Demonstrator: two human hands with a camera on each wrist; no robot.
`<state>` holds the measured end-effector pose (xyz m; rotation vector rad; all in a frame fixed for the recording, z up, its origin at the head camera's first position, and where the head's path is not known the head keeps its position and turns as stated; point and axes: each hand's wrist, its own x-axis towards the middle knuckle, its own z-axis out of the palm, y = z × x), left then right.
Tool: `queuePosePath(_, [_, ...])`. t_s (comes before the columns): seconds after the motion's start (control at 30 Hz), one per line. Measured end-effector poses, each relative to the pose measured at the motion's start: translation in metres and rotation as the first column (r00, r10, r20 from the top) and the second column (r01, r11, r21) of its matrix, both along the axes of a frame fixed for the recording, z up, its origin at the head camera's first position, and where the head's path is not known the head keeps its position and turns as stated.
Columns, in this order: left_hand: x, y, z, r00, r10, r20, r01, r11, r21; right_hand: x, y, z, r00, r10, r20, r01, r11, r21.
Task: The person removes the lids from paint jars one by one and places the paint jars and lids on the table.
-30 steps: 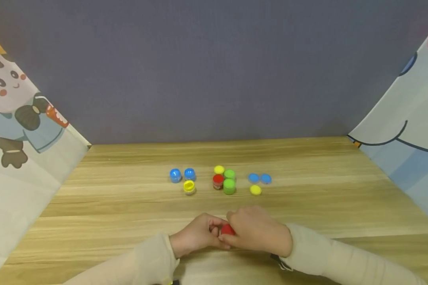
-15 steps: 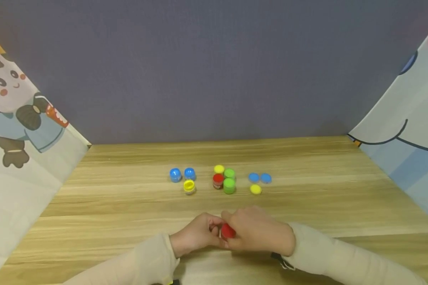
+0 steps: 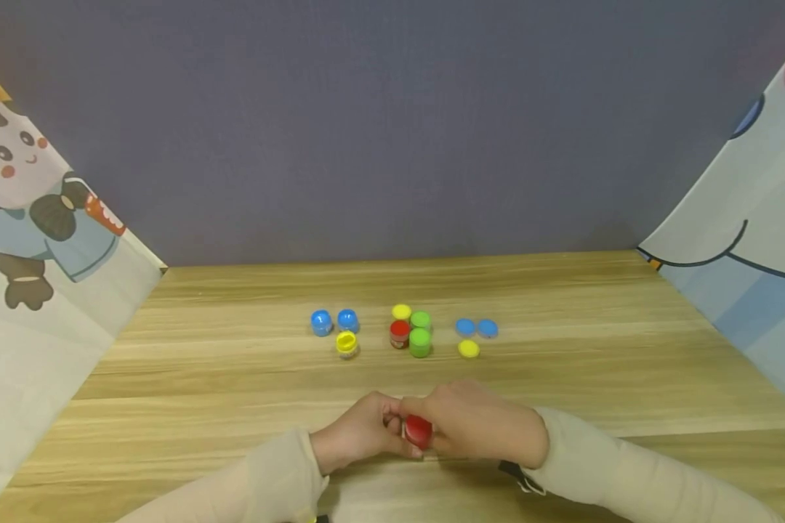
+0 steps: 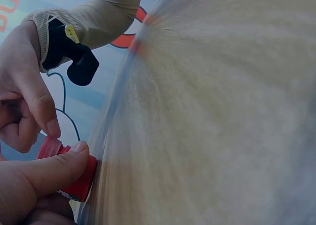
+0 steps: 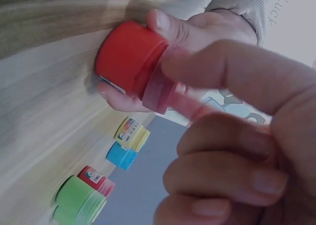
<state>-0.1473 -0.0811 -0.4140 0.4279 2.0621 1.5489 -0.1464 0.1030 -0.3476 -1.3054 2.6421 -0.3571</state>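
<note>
My left hand (image 3: 366, 428) grips a small red jar (image 5: 126, 57) low over the wooden table, thumb on one side and fingers on the other. Its red lid (image 5: 159, 89) sits askew on the mouth in the right wrist view. My right hand (image 3: 477, 421) pinches this lid between thumb and forefinger, the other fingers curled in. From the left wrist, the right forefinger reaches the lid (image 4: 49, 147), and the left thumb lies across the red jar (image 4: 83, 179). Much of the jar is hidden behind the hands in the head view.
Beyond the hands stand a red jar (image 3: 400, 335), a yellow-lidded jar (image 3: 402, 311) and two green jars (image 3: 421, 343). To the left are two blue jars (image 3: 322, 323) and a lidless yellow jar (image 3: 347, 346). Two blue lids (image 3: 466, 327) and a yellow lid (image 3: 469, 349) lie right.
My right hand has turned slightly around the lid, its forefinger shifting left toward the left hand, and more red shows between the hands. The left hand and the other jars have stayed put.
</note>
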Motion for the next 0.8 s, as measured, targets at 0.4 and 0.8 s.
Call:
queuePosePath(0.4, [-0.001,0.001,0.0,1.0,-0.008,-0.002,0.008,1.0,0.02,0.006,-0.005,-0.014,0.954,-0.242,-0.178,0.24,0.97,-0.036])
queuePosePath(0.8, [-0.002,0.0,-0.003,1.0,-0.003,0.018,0.003,1.0,0.029,0.007,-0.008,-0.016,0.967,-0.218,-0.132,0.217,0.976,-0.016])
